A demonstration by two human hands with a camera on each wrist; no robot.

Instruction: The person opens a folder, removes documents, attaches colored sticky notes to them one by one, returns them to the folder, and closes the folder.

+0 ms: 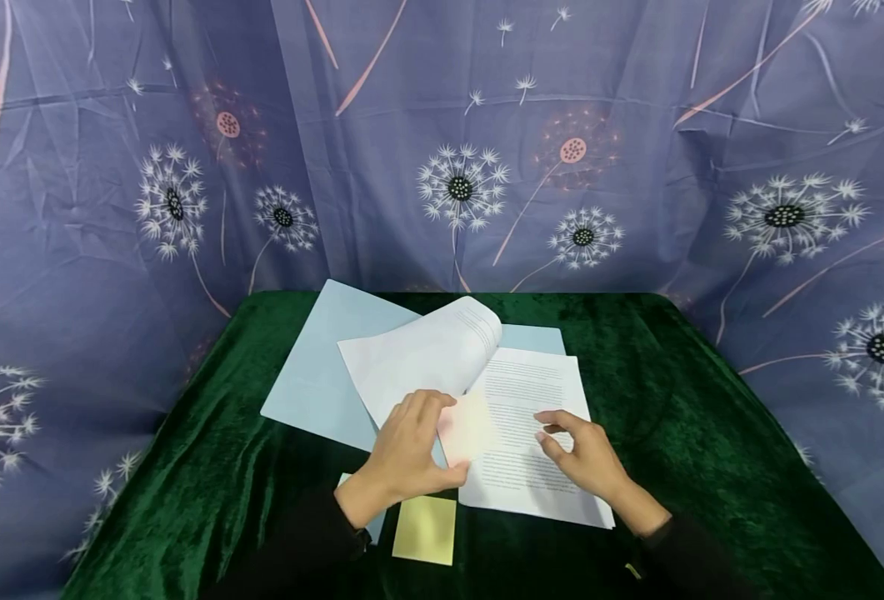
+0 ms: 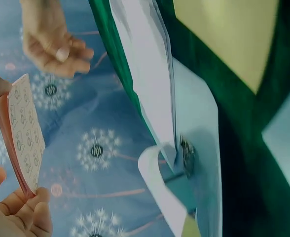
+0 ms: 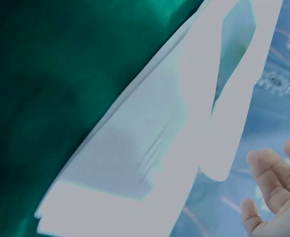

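Note:
My left hand [image 1: 407, 446] holds a pale pink-and-cream pad of sticky notes [image 1: 471, 429] by its edges, thumb below and fingers above. In the left wrist view the pad [image 2: 26, 128] shows pinkish sides and a face with small printed drawings. Over the printed sheets [image 1: 524, 392], my right hand [image 1: 584, 454] hovers with relaxed, slightly bent fingers and nothing between them. The right wrist view shows those fingers [image 3: 271, 180] spread apart. Some sheets are turned over to the left, their top end curling [image 1: 427, 354]. Beneath lies a light blue folder [image 1: 314, 375].
A yellow sticky note pad [image 1: 425, 531] lies near the front, beside a light blue piece [image 1: 376, 527] partly hidden by my left wrist. A small yellow object [image 1: 632, 571] is by my right sleeve. Dark green cloth [image 1: 209, 467] covers the table; a dandelion-patterned curtain [image 1: 382, 167] stands behind.

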